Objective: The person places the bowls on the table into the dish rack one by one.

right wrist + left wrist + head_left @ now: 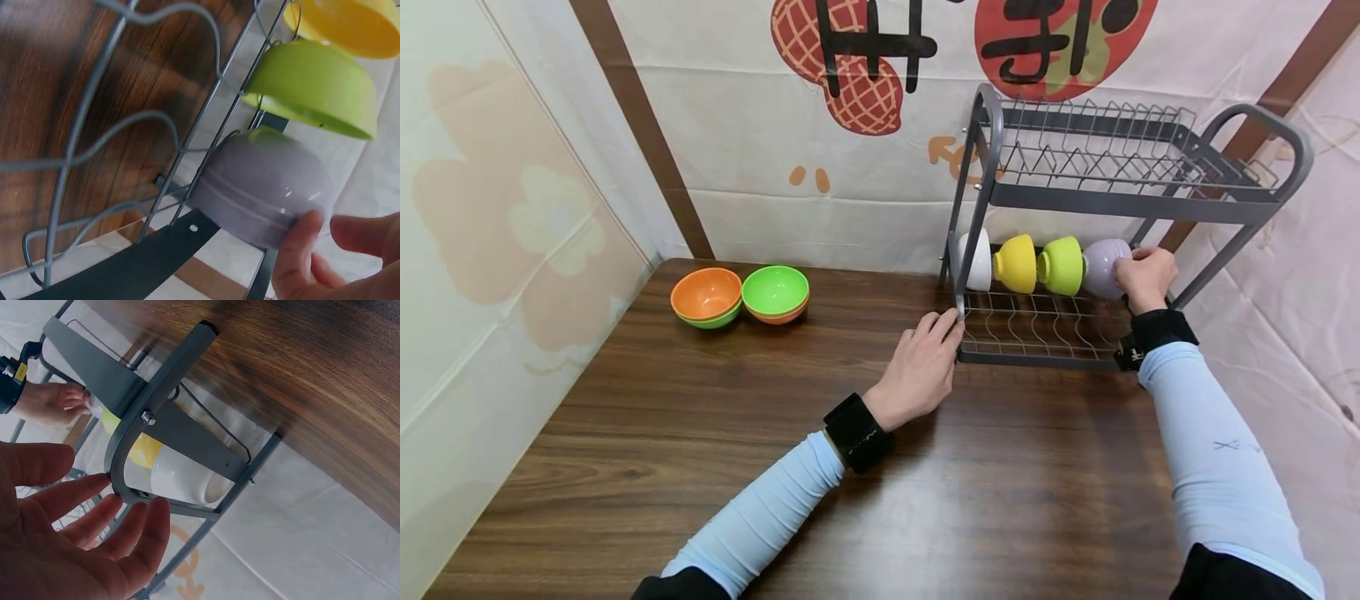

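My right hand (1147, 275) pinches the edge of a purple bowl (1105, 268), which stands on its side on the lower tier of a grey metal dish rack (1037, 361). In the right wrist view, a finger (299, 253) lies against the bowl's outside, the thumb close by. To its left, a lime green bowl (1062, 267), a yellow bowl (1017, 263) and a white bowl (979, 262) stand on edge in a row. My left hand (917, 371) has its fingertips at the rack's front left corner, fingers loosely extended, holding nothing.
Two small stacks of bowls sit at the table's back left: an orange bowl (706, 292) on a green one, and a green bowl (775, 288) on an orange one. The rack's wire upper tier (1090, 158) overhangs the row. A printed cloth wall (820, 225) stands behind.
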Demonstrator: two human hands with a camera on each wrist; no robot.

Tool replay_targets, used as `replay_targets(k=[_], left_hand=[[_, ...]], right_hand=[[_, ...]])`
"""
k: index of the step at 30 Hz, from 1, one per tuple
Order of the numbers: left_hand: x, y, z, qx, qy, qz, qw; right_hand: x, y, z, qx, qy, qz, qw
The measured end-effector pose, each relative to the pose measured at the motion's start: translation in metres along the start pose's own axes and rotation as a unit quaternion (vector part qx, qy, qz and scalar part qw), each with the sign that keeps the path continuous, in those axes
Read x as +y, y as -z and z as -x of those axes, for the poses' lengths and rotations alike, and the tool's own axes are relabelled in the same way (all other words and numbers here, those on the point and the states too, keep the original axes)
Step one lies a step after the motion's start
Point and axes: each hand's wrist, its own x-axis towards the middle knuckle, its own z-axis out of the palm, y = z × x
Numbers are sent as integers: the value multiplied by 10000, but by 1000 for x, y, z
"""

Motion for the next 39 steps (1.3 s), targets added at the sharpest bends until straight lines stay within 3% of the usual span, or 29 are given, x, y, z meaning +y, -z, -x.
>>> replay_targets(k=[6,9,12,16,19,23,25,28,31,39], left_hand=[[-7,6,-1,62,-138,203,9997],[-13,11,3,293,-47,741,9968],[-20,17,12,667,153,1296,9892],[-27,22,29,1067,316,1624,9804],[-29,24,40,1216,309,1681,9778],[-30,24,50,1299,261,1742,9758],[-31,22,54,1303,261,1793,9748],[-34,18,57,1295,289,1800,9747],[-37,15,58,1275,329,1764,9755],[-49,13,56,1281,368,1705,9763]], right_hand=[[-17,-4,18,58,315,-88,9994],[-29,-3,43,61,683,-286,9972],[-42,-4,78,347,1278,-655,9890],[-55,-11,133,616,2105,-1182,9685],[-60,-21,175,633,2824,-1386,9471],[-60,-43,218,455,3772,-1407,9143],[-60,-55,234,237,4058,-1407,9027],[-60,-73,250,-154,4242,-1360,8952],[-59,-86,259,-449,4262,-1246,8949],[-58,-100,271,-692,4217,-1133,8970]])
